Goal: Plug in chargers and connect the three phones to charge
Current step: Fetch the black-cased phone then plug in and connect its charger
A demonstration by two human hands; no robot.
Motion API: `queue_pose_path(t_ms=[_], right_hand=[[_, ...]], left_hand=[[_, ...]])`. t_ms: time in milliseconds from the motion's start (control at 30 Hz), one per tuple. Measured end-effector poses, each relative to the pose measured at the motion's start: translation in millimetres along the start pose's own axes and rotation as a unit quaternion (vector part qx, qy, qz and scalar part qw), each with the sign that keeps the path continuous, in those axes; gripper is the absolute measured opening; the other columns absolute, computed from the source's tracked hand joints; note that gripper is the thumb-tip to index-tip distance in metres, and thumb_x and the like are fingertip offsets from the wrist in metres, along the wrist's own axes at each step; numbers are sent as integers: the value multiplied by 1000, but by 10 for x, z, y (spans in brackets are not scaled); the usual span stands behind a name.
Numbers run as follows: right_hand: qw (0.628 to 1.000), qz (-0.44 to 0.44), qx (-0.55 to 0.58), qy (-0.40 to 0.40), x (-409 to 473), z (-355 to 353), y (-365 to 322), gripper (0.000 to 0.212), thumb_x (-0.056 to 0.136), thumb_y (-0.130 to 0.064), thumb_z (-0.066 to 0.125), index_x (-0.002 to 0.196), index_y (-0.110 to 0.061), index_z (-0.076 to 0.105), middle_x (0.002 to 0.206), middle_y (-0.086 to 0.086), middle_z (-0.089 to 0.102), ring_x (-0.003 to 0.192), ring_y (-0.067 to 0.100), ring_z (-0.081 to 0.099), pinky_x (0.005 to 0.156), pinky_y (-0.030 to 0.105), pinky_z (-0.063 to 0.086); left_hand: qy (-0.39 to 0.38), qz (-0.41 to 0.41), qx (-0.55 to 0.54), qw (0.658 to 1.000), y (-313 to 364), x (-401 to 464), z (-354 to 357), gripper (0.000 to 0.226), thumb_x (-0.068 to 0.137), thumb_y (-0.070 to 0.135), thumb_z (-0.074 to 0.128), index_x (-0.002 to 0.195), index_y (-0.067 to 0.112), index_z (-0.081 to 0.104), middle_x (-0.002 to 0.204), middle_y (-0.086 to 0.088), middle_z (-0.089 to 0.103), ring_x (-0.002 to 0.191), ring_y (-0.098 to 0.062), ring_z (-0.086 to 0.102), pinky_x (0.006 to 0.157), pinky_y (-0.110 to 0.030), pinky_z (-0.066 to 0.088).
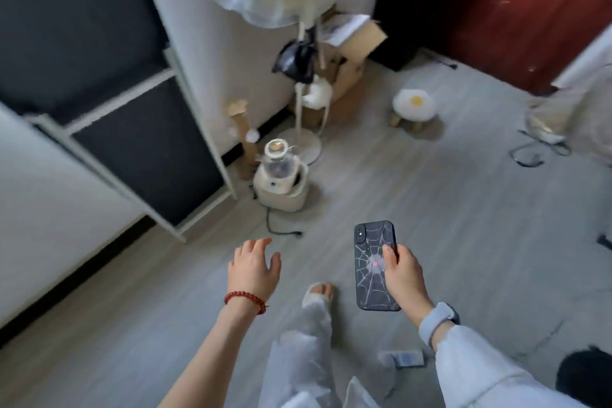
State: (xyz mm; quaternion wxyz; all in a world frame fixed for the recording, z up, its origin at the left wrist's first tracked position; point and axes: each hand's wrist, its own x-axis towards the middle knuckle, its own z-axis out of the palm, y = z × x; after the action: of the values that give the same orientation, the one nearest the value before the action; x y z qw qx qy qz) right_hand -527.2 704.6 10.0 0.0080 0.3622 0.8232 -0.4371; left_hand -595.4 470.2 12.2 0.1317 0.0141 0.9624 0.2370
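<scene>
Phone in my right hand, left hand free, above the floor.

I hold the phone (376, 267) back up, camera end away from me, in my right hand (404, 275): fingers wrap its right edge, one fingertip lies on the web-patterned case. That forearm reaches forward from a pale sleeve, a watch band at the wrist. My left hand (254, 267) hangs palm down beside it, well apart, fingers loosely spread, holding nothing; a red bracelet (245, 300) circles that wrist. Below lies grey floor (430, 195), my foot (319, 291) between the hands.
</scene>
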Motion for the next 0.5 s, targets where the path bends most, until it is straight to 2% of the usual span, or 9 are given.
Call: queue_pose_path(t_ms=[67, 200, 267, 367, 433, 500], right_hand=[[999, 13, 4, 29, 425, -170, -89, 24, 94, -23, 43, 87, -2, 53, 90, 19, 62, 84, 34, 54, 64, 30, 29], [997, 36, 25, 70, 1232, -626, -293, 27, 93, -22, 44, 67, -17, 41, 64, -7, 48, 71, 25, 47, 55, 29, 20], [994, 53, 41, 87, 1507, -861, -357, 24, 93, -23, 44, 71, -14, 42, 63, -6, 46, 70, 25, 46, 55, 29, 21], [985, 87, 74, 130, 1923, -1273, -301, 23, 91, -25, 43, 71, -17, 42, 69, 1, 56, 69, 23, 50, 53, 29, 29], [980, 103, 84, 149, 2172, -1522, -230, 22, 91, -26, 43, 71, -18, 43, 69, 0, 59, 68, 20, 52, 54, 23, 35], [973, 119, 95, 173, 2452, -1787, -74, 19, 92, -25, 44, 76, -16, 46, 69, -3, 56, 68, 18, 52, 57, 27, 36]], left_hand=[[-16, 30, 1, 999, 388, 525, 9, 37, 88, 31, 47, 123, 17, 48, 126, -9, 51, 118, -29, 43, 95, -44, 39], [-39, 119, 12, 992, 1326, 1535, 63, 35, 85, 26, 52, 118, 13, 52, 120, -14, 55, 111, -35, 47, 90, -45, 43], [-59, 166, 25, 984, 1815, 1912, 140, 35, 85, 25, 53, 117, 11, 54, 119, -17, 56, 109, -36, 49, 90, -44, 43], [-101, 241, 33, 965, 2687, 2367, 416, 36, 87, 26, 51, 119, 12, 52, 124, -14, 54, 114, -34, 48, 94, -44, 41], [-123, 286, 37, 949, 3232, 2576, 635, 36, 87, 27, 50, 120, 12, 52, 125, -13, 54, 114, -33, 48, 94, -44, 41], [-146, 328, 43, 933, 3774, 2747, 905, 37, 87, 28, 49, 120, 13, 51, 125, -12, 53, 114, -32, 48, 94, -44, 42]])
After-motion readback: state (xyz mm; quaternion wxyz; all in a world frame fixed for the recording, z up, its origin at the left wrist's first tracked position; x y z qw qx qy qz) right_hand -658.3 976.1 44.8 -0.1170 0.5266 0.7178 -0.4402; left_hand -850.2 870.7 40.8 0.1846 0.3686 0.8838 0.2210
